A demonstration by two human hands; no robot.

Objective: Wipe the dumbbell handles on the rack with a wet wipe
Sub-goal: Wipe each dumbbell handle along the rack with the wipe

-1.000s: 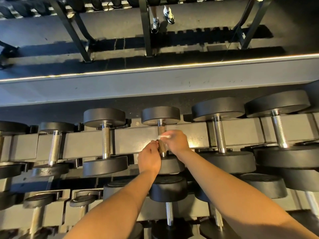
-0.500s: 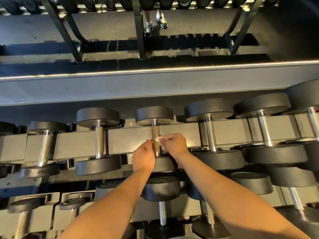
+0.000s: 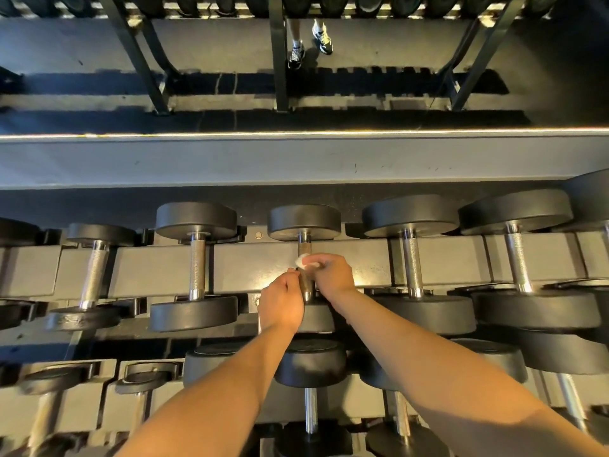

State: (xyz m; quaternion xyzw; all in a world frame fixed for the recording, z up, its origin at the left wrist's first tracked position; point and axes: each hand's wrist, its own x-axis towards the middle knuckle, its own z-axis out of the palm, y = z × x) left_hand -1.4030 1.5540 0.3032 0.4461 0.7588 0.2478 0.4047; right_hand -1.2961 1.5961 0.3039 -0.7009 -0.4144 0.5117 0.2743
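A grey rack (image 3: 250,268) holds a row of black dumbbells with chrome handles. The middle dumbbell's handle (image 3: 304,247) runs between my hands. My right hand (image 3: 331,273) grips a small white wet wipe (image 3: 304,260) and holds it against the right side of that handle. My left hand (image 3: 280,303) is curled against the handle's left side near its lower end; whether its fingers close round the bar is hidden. The lower part of the handle is partly covered by both hands.
Neighbouring dumbbells sit left (image 3: 197,265) and right (image 3: 412,262) of the middle one. A lower tier holds more dumbbells (image 3: 309,362). A mirror (image 3: 296,77) above the rack reflects rack legs and a person's shoes (image 3: 311,41).
My right hand with the wipe has slid slightly up and down along the middle handle. My left hand has stayed by the lower end. The view has shifted a little.
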